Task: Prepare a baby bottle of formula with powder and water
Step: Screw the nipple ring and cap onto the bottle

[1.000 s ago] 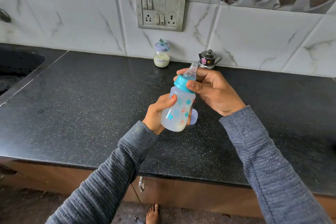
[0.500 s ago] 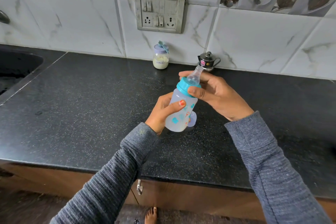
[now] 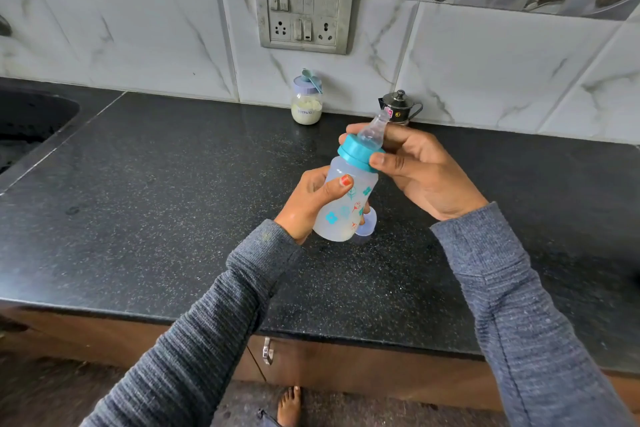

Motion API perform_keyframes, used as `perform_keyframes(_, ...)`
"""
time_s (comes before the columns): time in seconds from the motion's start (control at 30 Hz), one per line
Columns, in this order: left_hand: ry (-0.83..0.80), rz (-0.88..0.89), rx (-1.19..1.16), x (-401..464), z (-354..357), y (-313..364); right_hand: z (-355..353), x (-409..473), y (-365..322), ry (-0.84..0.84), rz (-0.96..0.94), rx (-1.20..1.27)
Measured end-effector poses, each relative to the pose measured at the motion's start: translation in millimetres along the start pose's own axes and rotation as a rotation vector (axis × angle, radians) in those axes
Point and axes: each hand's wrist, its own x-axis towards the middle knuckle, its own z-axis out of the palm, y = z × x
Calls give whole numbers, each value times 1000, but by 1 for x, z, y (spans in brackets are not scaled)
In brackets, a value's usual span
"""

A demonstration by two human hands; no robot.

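A: Where is the baby bottle (image 3: 346, 199) sitting relative to the hands?

B: It is hanging between them, lifted above the desk (image 3: 173, 201), not resting on it. Its long axis is tilting, base toward the person and lower left, teat (image 3: 375, 127) pointing up and away to the right.

A: Which hand is doing what?

B: The left hand (image 3: 311, 199) is wrapping the body from the left, thumb lying across the front. The right hand (image 3: 415, 170) is sitting at the top end, thumb and fingers pinching the teal collar (image 3: 358, 153) from either side, so it is the nearer one to the cap.

A: So the next move?

B: Likely a twist of the collar about that tilted axis; which way, I cannot tell. The powder jar (image 3: 306, 102) is standing well apart, by the wall.
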Motion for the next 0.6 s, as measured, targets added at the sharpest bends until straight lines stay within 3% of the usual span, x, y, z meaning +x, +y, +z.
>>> perform_keyframes(0.27,-19,-2,-28,3,-5,1,4,4,3,25,33,96)
perform_keyframes(0.6,115,48,34,4,-11,-6,20,2,4,198,-15,-231)
